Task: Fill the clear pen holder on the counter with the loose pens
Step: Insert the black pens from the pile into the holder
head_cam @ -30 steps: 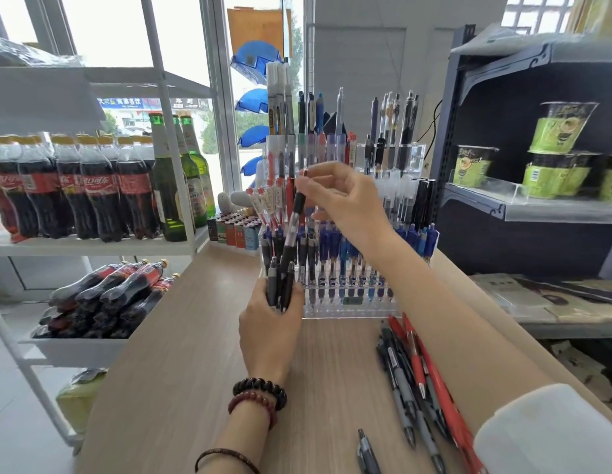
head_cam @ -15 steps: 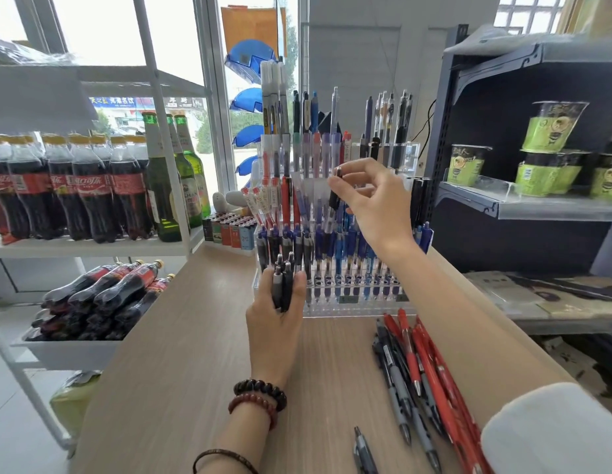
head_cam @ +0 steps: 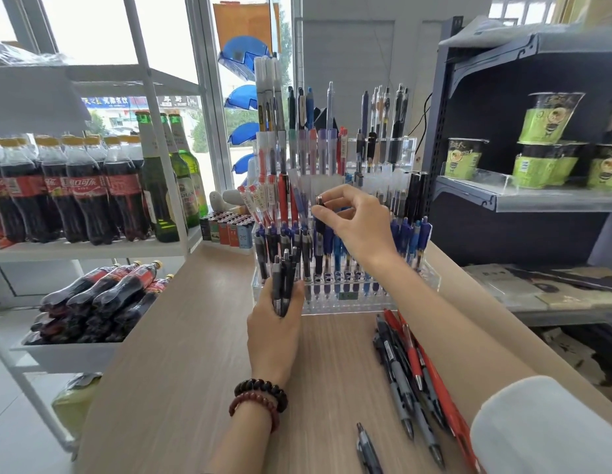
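The left hand (head_cam: 275,323) stands upright, back toward the camera, fingers curled closed around a bundle of dark pens (head_cam: 284,283); two beaded bracelets circle its wrist. The right hand (head_cam: 357,222) reaches forward from a white-sleeved arm, palm down, thumb and forefinger pinched on the top of one upright dark pen (head_cam: 320,241), other fingers loosely curled.
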